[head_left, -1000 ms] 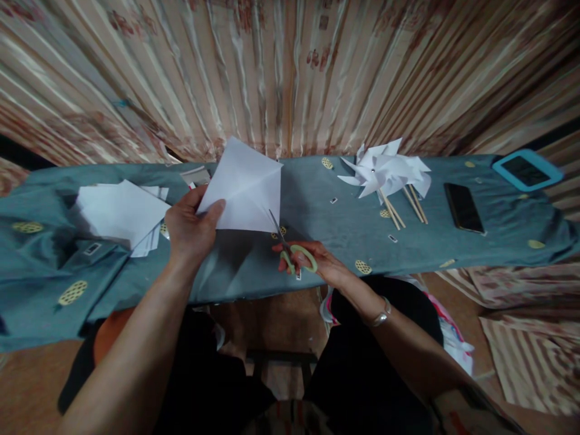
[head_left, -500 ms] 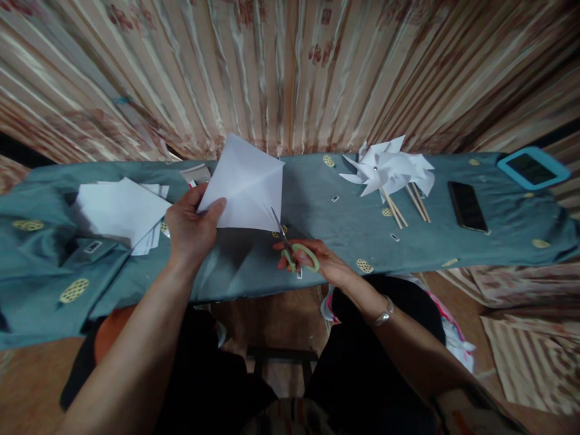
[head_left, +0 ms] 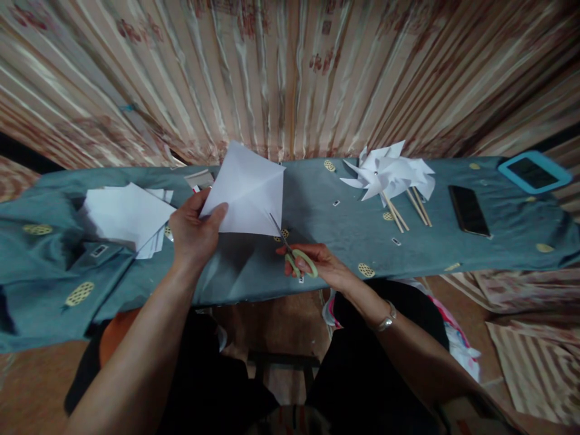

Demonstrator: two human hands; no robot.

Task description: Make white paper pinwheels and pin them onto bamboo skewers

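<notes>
A creased square sheet of white paper (head_left: pixel 251 190) is pinched at its left corner by my left hand (head_left: pixel 194 228), thumb on top. The sheet is held above the cloth-covered table. Pale green-handled scissors (head_left: pixel 304 261) are in my right hand (head_left: pixel 319 260), fingers through the loops. Their blades reach into the paper near its lower right corner and look nearly closed. A stack of white paper sheets (head_left: pixel 120 214) lies left of my left hand.
White paper pinwheels (head_left: pixel 385 172) on wooden sticks lie right of centre. Farther right are a dark phone (head_left: pixel 469 209) and a blue-framed device (head_left: pixel 534 171). A small packet (head_left: pixel 199 180) sits behind my left hand. A patterned curtain (head_left: pixel 272 78) hangs along the table's (head_left: pixel 254 272) far edge.
The scissor blades have drawn closer together at the paper's lower right corner. The whole view has shifted slightly; my left hand keeps its hold on the sheet.
</notes>
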